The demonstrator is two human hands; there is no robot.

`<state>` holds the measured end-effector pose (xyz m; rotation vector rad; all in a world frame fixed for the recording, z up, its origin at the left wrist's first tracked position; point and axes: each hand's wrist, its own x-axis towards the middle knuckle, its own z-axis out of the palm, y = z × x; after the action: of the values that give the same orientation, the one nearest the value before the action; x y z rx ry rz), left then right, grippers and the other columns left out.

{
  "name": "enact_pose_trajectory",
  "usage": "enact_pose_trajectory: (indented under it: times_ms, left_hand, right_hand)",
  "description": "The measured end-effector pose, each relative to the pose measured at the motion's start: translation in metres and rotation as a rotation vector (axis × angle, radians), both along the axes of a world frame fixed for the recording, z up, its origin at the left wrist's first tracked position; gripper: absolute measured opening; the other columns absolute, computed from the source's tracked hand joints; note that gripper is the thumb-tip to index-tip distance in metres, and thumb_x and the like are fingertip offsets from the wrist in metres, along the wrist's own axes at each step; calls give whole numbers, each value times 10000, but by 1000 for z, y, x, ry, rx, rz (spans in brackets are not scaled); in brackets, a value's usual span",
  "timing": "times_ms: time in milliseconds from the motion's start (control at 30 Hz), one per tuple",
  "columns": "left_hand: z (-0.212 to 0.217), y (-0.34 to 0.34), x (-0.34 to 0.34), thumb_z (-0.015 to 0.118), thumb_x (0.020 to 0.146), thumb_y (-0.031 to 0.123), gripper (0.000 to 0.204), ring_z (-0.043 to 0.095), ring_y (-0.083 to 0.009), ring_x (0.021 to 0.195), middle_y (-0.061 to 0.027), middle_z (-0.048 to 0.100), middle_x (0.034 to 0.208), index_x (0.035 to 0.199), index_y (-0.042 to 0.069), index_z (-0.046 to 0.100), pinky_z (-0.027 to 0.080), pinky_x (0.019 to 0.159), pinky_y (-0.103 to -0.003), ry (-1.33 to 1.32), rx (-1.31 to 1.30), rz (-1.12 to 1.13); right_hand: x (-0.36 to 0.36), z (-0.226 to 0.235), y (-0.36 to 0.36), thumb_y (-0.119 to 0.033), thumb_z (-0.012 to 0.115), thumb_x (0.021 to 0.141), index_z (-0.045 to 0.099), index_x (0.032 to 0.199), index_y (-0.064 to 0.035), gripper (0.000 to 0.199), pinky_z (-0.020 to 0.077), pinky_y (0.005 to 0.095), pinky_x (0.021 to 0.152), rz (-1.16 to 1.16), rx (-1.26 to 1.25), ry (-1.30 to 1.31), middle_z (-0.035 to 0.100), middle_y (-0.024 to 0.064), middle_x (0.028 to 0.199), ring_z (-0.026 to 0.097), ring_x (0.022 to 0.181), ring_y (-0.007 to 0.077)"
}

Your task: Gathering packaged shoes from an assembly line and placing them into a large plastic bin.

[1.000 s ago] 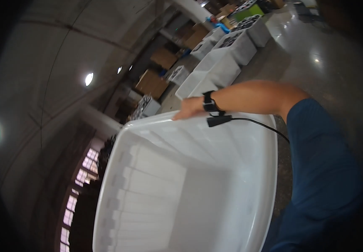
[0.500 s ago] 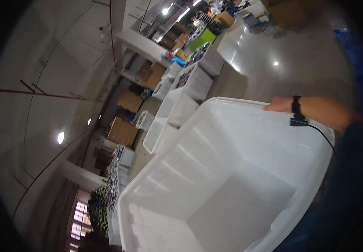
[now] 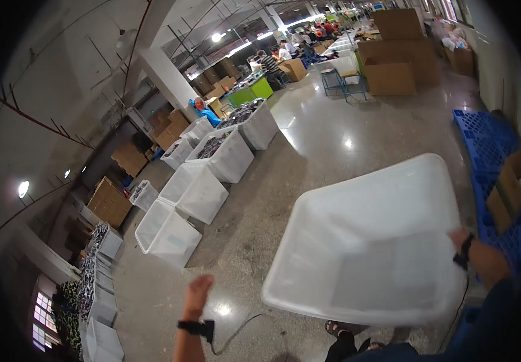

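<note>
A large white plastic bin (image 3: 327, 241), with nothing inside it, fills the right middle of the view, tilted so its mouth faces me. My right hand (image 3: 458, 241) grips its right rim, the fingers partly hidden and a little blurred; a black band circles that wrist. Away from the bin, my left hand (image 3: 197, 294) is raised over the floor at lower centre. Its fingers are loosely bent with nothing in them, and a black device with a cable is strapped to the wrist.
White bins (image 3: 170, 232) stand in a row at the left, some heaped with dark small items. Blue plastic pallets (image 3: 483, 145) lie along the right, bearing cardboard. Cardboard boxes (image 3: 393, 75), a blue-framed stool (image 3: 333, 81) and people at benches are farther back. My sandalled foot (image 3: 334, 327) shows below.
The white bin has moved right and turned in my right hand's grip. My left hand has come into view at the bottom. The view has swung, showing more floor and pallets.
</note>
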<state>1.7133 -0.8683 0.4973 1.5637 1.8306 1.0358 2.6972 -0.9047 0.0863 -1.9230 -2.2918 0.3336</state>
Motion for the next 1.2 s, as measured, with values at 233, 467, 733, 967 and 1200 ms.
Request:
enact_pose_trajectory:
  times_ms: [233,467,733,967,1200]
  left_hand:
    - [-229,-30,-88,490,1024,271,485,554,-268,1278,-178,568,1409,1465,71,476,434,1059,-440,-574,-737,515]
    - [-262,137,-109,583,977,337,377,643,-247,1004,-102,689,1072,1178,23,640,517,860,-415,-520,-708,850]
    - [-352,448,-121,648,956,321,345,664,-163,899,-54,709,961,1124,21,678,536,766,-337,-237,-678,412]
    - [-381,577,-27,629,945,397,477,601,-269,967,-130,660,1097,1279,63,572,477,817,-489,-579,-1000,668]
    - [-442,717,-51,627,927,388,588,594,-370,1116,-230,625,1269,1397,57,505,472,918,-518,-678,-1258,568]
  right_hand:
    - [-112,25,107,-204,554,964,531,1332,11,426,529,475,925,-1076,-128,1311,666,213,1129,659,1021,381]
    - [-155,51,347,-219,566,1001,461,1325,9,410,509,628,901,-1194,-214,1519,597,164,1194,619,1047,399]
    - [-187,1,681,-328,626,962,543,1170,88,473,501,546,702,-1262,-85,1330,603,183,988,605,881,323]
    - [-141,-4,965,-321,634,960,481,1282,62,523,534,568,736,-1367,-102,1353,598,222,1099,620,987,398]
    - [-209,54,1296,-262,647,944,517,1201,46,422,576,495,696,-1283,-170,1291,612,168,1071,645,881,322]
